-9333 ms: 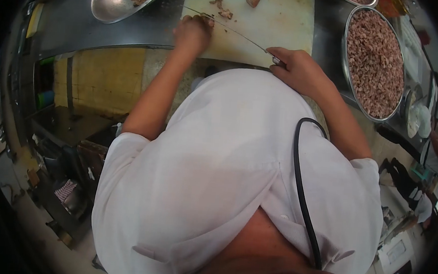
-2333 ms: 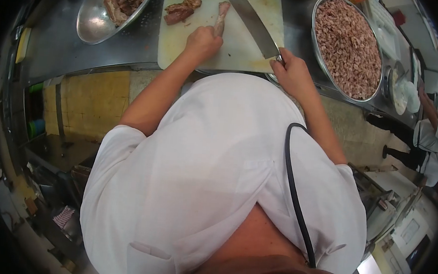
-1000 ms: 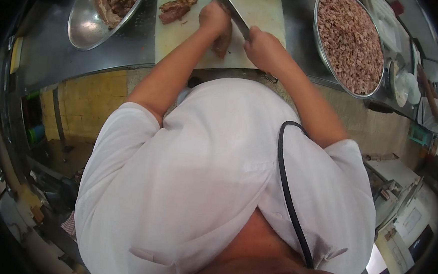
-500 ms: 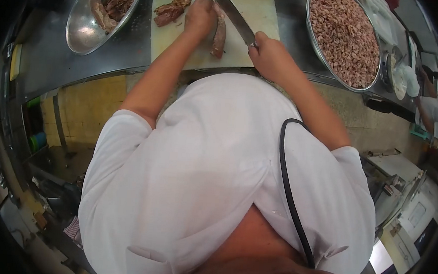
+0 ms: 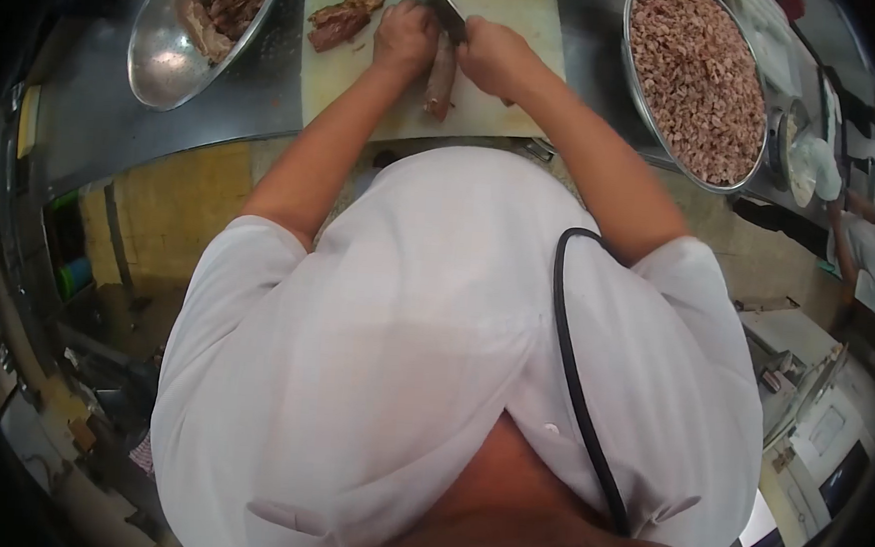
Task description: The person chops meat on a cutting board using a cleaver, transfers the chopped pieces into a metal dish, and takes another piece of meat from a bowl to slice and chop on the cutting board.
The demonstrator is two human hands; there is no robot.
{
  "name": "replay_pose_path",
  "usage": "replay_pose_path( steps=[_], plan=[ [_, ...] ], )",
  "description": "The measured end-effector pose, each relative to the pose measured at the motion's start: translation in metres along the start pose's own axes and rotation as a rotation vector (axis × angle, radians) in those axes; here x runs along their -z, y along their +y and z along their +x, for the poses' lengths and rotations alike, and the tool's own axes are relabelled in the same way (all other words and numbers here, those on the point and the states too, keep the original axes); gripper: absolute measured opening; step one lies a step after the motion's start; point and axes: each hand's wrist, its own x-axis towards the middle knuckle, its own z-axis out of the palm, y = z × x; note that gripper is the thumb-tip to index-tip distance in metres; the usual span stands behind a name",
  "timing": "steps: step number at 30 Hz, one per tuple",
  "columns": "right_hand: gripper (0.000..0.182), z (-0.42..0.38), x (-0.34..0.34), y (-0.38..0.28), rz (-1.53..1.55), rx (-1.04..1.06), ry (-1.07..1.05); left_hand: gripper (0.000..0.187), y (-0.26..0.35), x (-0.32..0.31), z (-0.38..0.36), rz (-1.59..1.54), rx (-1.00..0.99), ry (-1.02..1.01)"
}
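Observation:
My right hand (image 5: 499, 59) is closed round the handle of a knife (image 5: 438, 3), whose broad blade slants up and to the left. Beside the blade, my left hand (image 5: 408, 39) rests with curled fingers on the upper end of a long strip of meat (image 5: 440, 83). The strip lies lengthwise on a white cutting board (image 5: 368, 99), its near end showing between my hands. Left of my left hand lie browned chunks of meat (image 5: 345, 17) on the same board. My fingertips and the blade's contact with the strip are partly hidden.
A metal bowl (image 5: 157, 68) with larger meat pieces stands at the left on the steel table (image 5: 253, 102). At the right is a big round metal container (image 5: 656, 137) heaped with finely diced meat (image 5: 695, 79). Another person's arm (image 5: 842, 243) shows at the far right.
My right hand with the knife has moved left and away from me, bringing the blade close to my left hand and the strip. My left hand has barely shifted.

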Motion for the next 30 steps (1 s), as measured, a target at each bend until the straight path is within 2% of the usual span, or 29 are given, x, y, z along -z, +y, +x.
replay_pose_path(
  steps=[4,6,7,9,13,16,18,25,30],
  plan=[
    [0.033,-0.001,-0.003,0.004,-0.069,-0.029,0.020,0.014,-0.007,0.005,0.002,-0.053,0.029,-0.052],
    [0.032,-0.020,0.001,0.011,0.020,-0.072,-0.011,0.017,-0.012,0.010,-0.004,-0.181,0.148,0.083],
    [0.032,-0.027,-0.001,0.021,0.021,-0.072,-0.009,0.017,-0.009,0.015,-0.008,-0.180,0.146,0.083],
    [0.030,-0.039,-0.009,0.045,-0.129,0.066,0.137,0.020,0.001,0.030,-0.018,-0.153,0.178,-0.066],
    [0.027,-0.092,0.009,0.033,-0.114,0.024,0.108,0.025,0.040,0.043,-0.034,-0.212,0.215,-0.192],
    [0.027,-0.108,0.014,0.026,-0.102,-0.034,0.040,0.029,0.056,0.040,-0.035,-0.173,0.324,-0.245],
    [0.026,-0.109,0.011,0.028,-0.110,-0.040,0.021,0.032,0.058,0.036,-0.034,-0.180,0.345,-0.204],
    [0.026,-0.078,-0.013,0.030,-0.129,-0.028,0.029,0.030,0.057,0.026,-0.033,-0.135,0.380,-0.246],
    [0.029,-0.019,-0.021,0.013,-0.065,0.101,0.116,0.026,0.062,0.026,-0.035,-0.129,0.379,-0.207]
  ],
)
